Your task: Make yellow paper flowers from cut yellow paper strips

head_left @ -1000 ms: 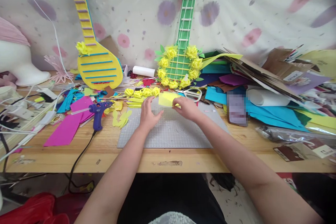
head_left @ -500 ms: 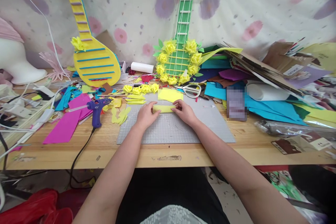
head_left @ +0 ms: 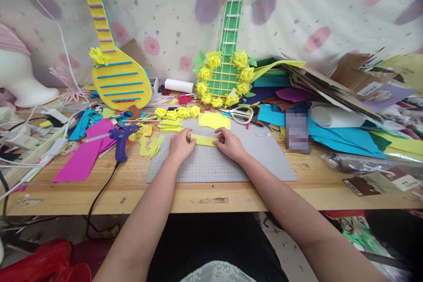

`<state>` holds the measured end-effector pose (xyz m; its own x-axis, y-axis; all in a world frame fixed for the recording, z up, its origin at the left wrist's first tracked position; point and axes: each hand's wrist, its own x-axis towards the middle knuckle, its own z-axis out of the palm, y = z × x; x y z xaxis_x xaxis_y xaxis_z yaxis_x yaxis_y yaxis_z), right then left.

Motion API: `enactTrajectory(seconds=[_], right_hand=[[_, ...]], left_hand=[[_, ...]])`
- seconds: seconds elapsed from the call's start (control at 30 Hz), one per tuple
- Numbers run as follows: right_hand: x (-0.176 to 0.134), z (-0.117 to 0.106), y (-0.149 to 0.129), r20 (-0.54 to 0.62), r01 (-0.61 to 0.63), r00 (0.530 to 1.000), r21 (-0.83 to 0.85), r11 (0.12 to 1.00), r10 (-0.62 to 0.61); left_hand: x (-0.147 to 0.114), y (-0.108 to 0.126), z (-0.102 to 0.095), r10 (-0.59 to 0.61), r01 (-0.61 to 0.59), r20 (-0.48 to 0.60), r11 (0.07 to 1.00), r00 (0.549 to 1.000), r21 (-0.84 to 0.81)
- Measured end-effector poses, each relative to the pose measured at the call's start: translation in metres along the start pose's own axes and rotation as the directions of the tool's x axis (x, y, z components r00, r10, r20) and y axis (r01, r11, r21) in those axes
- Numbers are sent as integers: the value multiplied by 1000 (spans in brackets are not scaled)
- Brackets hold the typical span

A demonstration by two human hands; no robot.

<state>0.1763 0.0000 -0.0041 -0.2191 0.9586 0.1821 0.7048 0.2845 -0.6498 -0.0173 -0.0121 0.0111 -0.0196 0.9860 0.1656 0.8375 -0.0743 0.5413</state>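
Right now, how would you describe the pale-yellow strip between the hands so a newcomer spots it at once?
On the light wooden table lies a flat grey gridded mat. Over it, the narrow pale-yellow strip spans from the left hand to the right hand. Unlike the brighter, broader yellow rectangular sheet just beyond, it has fingers at both ends.

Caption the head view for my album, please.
Left hand and right hand hold a yellow paper strip by its ends over a gridded gray cutting mat, scissors lying beyond.
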Motion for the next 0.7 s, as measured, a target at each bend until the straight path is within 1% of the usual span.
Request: enactTrajectory(seconds=[0.13,0.2,0.27,0.4,0.7], right_hand=[[0,1,-3,-8,-39,999,45,998,39],[-1,2,-4,-21,-63,998,30,998,64],[-1,3,-6,-34,-58,998,-21,998,57],[-3,4,-9,-49,2,999,-130,992,-8],[-2,6,-12,-45,-2,999,-322,947,-13]], left_hand=[[0,-1,1,-2,2,-27,1000,1000,13],[1,-1,2,-4,4,-40,1000,999,14],[1,-2,2,-11,12,-32,1000,999,15],[1,-2,3,-13,14,-27,999,1000,29],[2,-1,6,-18,20,-27,997,999,72]])
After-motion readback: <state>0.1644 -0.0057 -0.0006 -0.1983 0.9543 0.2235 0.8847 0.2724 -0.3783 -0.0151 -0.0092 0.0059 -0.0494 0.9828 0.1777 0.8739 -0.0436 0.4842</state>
